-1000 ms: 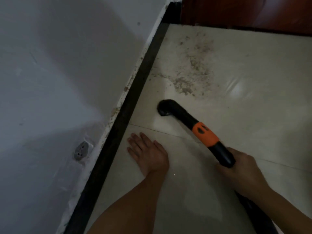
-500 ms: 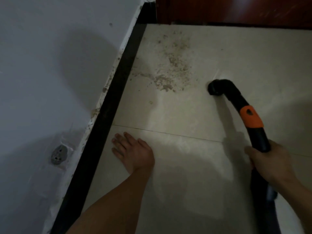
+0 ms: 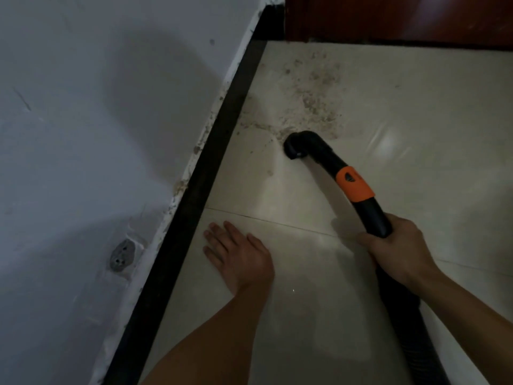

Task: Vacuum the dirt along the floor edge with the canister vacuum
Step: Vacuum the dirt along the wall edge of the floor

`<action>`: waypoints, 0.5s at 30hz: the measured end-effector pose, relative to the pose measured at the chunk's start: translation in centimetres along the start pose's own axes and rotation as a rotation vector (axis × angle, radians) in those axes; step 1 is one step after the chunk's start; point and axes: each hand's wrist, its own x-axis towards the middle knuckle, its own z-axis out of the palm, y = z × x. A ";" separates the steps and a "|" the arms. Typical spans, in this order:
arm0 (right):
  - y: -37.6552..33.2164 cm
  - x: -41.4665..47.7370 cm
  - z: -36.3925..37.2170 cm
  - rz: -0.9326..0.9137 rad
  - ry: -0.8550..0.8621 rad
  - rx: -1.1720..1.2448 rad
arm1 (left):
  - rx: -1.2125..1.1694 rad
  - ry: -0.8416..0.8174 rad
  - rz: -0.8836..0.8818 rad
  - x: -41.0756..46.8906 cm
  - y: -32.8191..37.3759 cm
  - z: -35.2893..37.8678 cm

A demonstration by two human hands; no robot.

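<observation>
Vs 0.5 s ago the nozzle [image 3: 294, 148], right hand [image 3: 399, 245] curled round its tube [image 3: 372, 218], swung left to the dirt [image 3: 316, 101] near frame centre, so prob. pickup can go on; left hand [image 3: 238, 251] flat on floor [image 3: 305, 315], holding nothing.

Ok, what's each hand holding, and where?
The right hand grips the vacuum wand on its black section just behind the orange collar. The left hand holds nothing, flat on the floor.

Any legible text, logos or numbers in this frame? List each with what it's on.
None readable.
Orange collar on the vacuum tube: one dark mark, too blurred to tell whether it is a symbol or a switch.
Wall socket: no print visible.
</observation>
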 end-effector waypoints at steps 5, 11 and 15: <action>-1.6 1.5 1.7 -0.033 -0.023 -0.059 | 0.006 -0.021 -0.003 0.2 -0.2 0.2; -3.6 4.4 3.1 -0.035 0.029 -0.088 | 0.001 -0.039 0.007 0.2 -0.1 0.2; -5.8 6.0 4.9 -0.091 -0.095 -0.107 | -0.002 -0.048 0.009 0.2 -0.2 0.3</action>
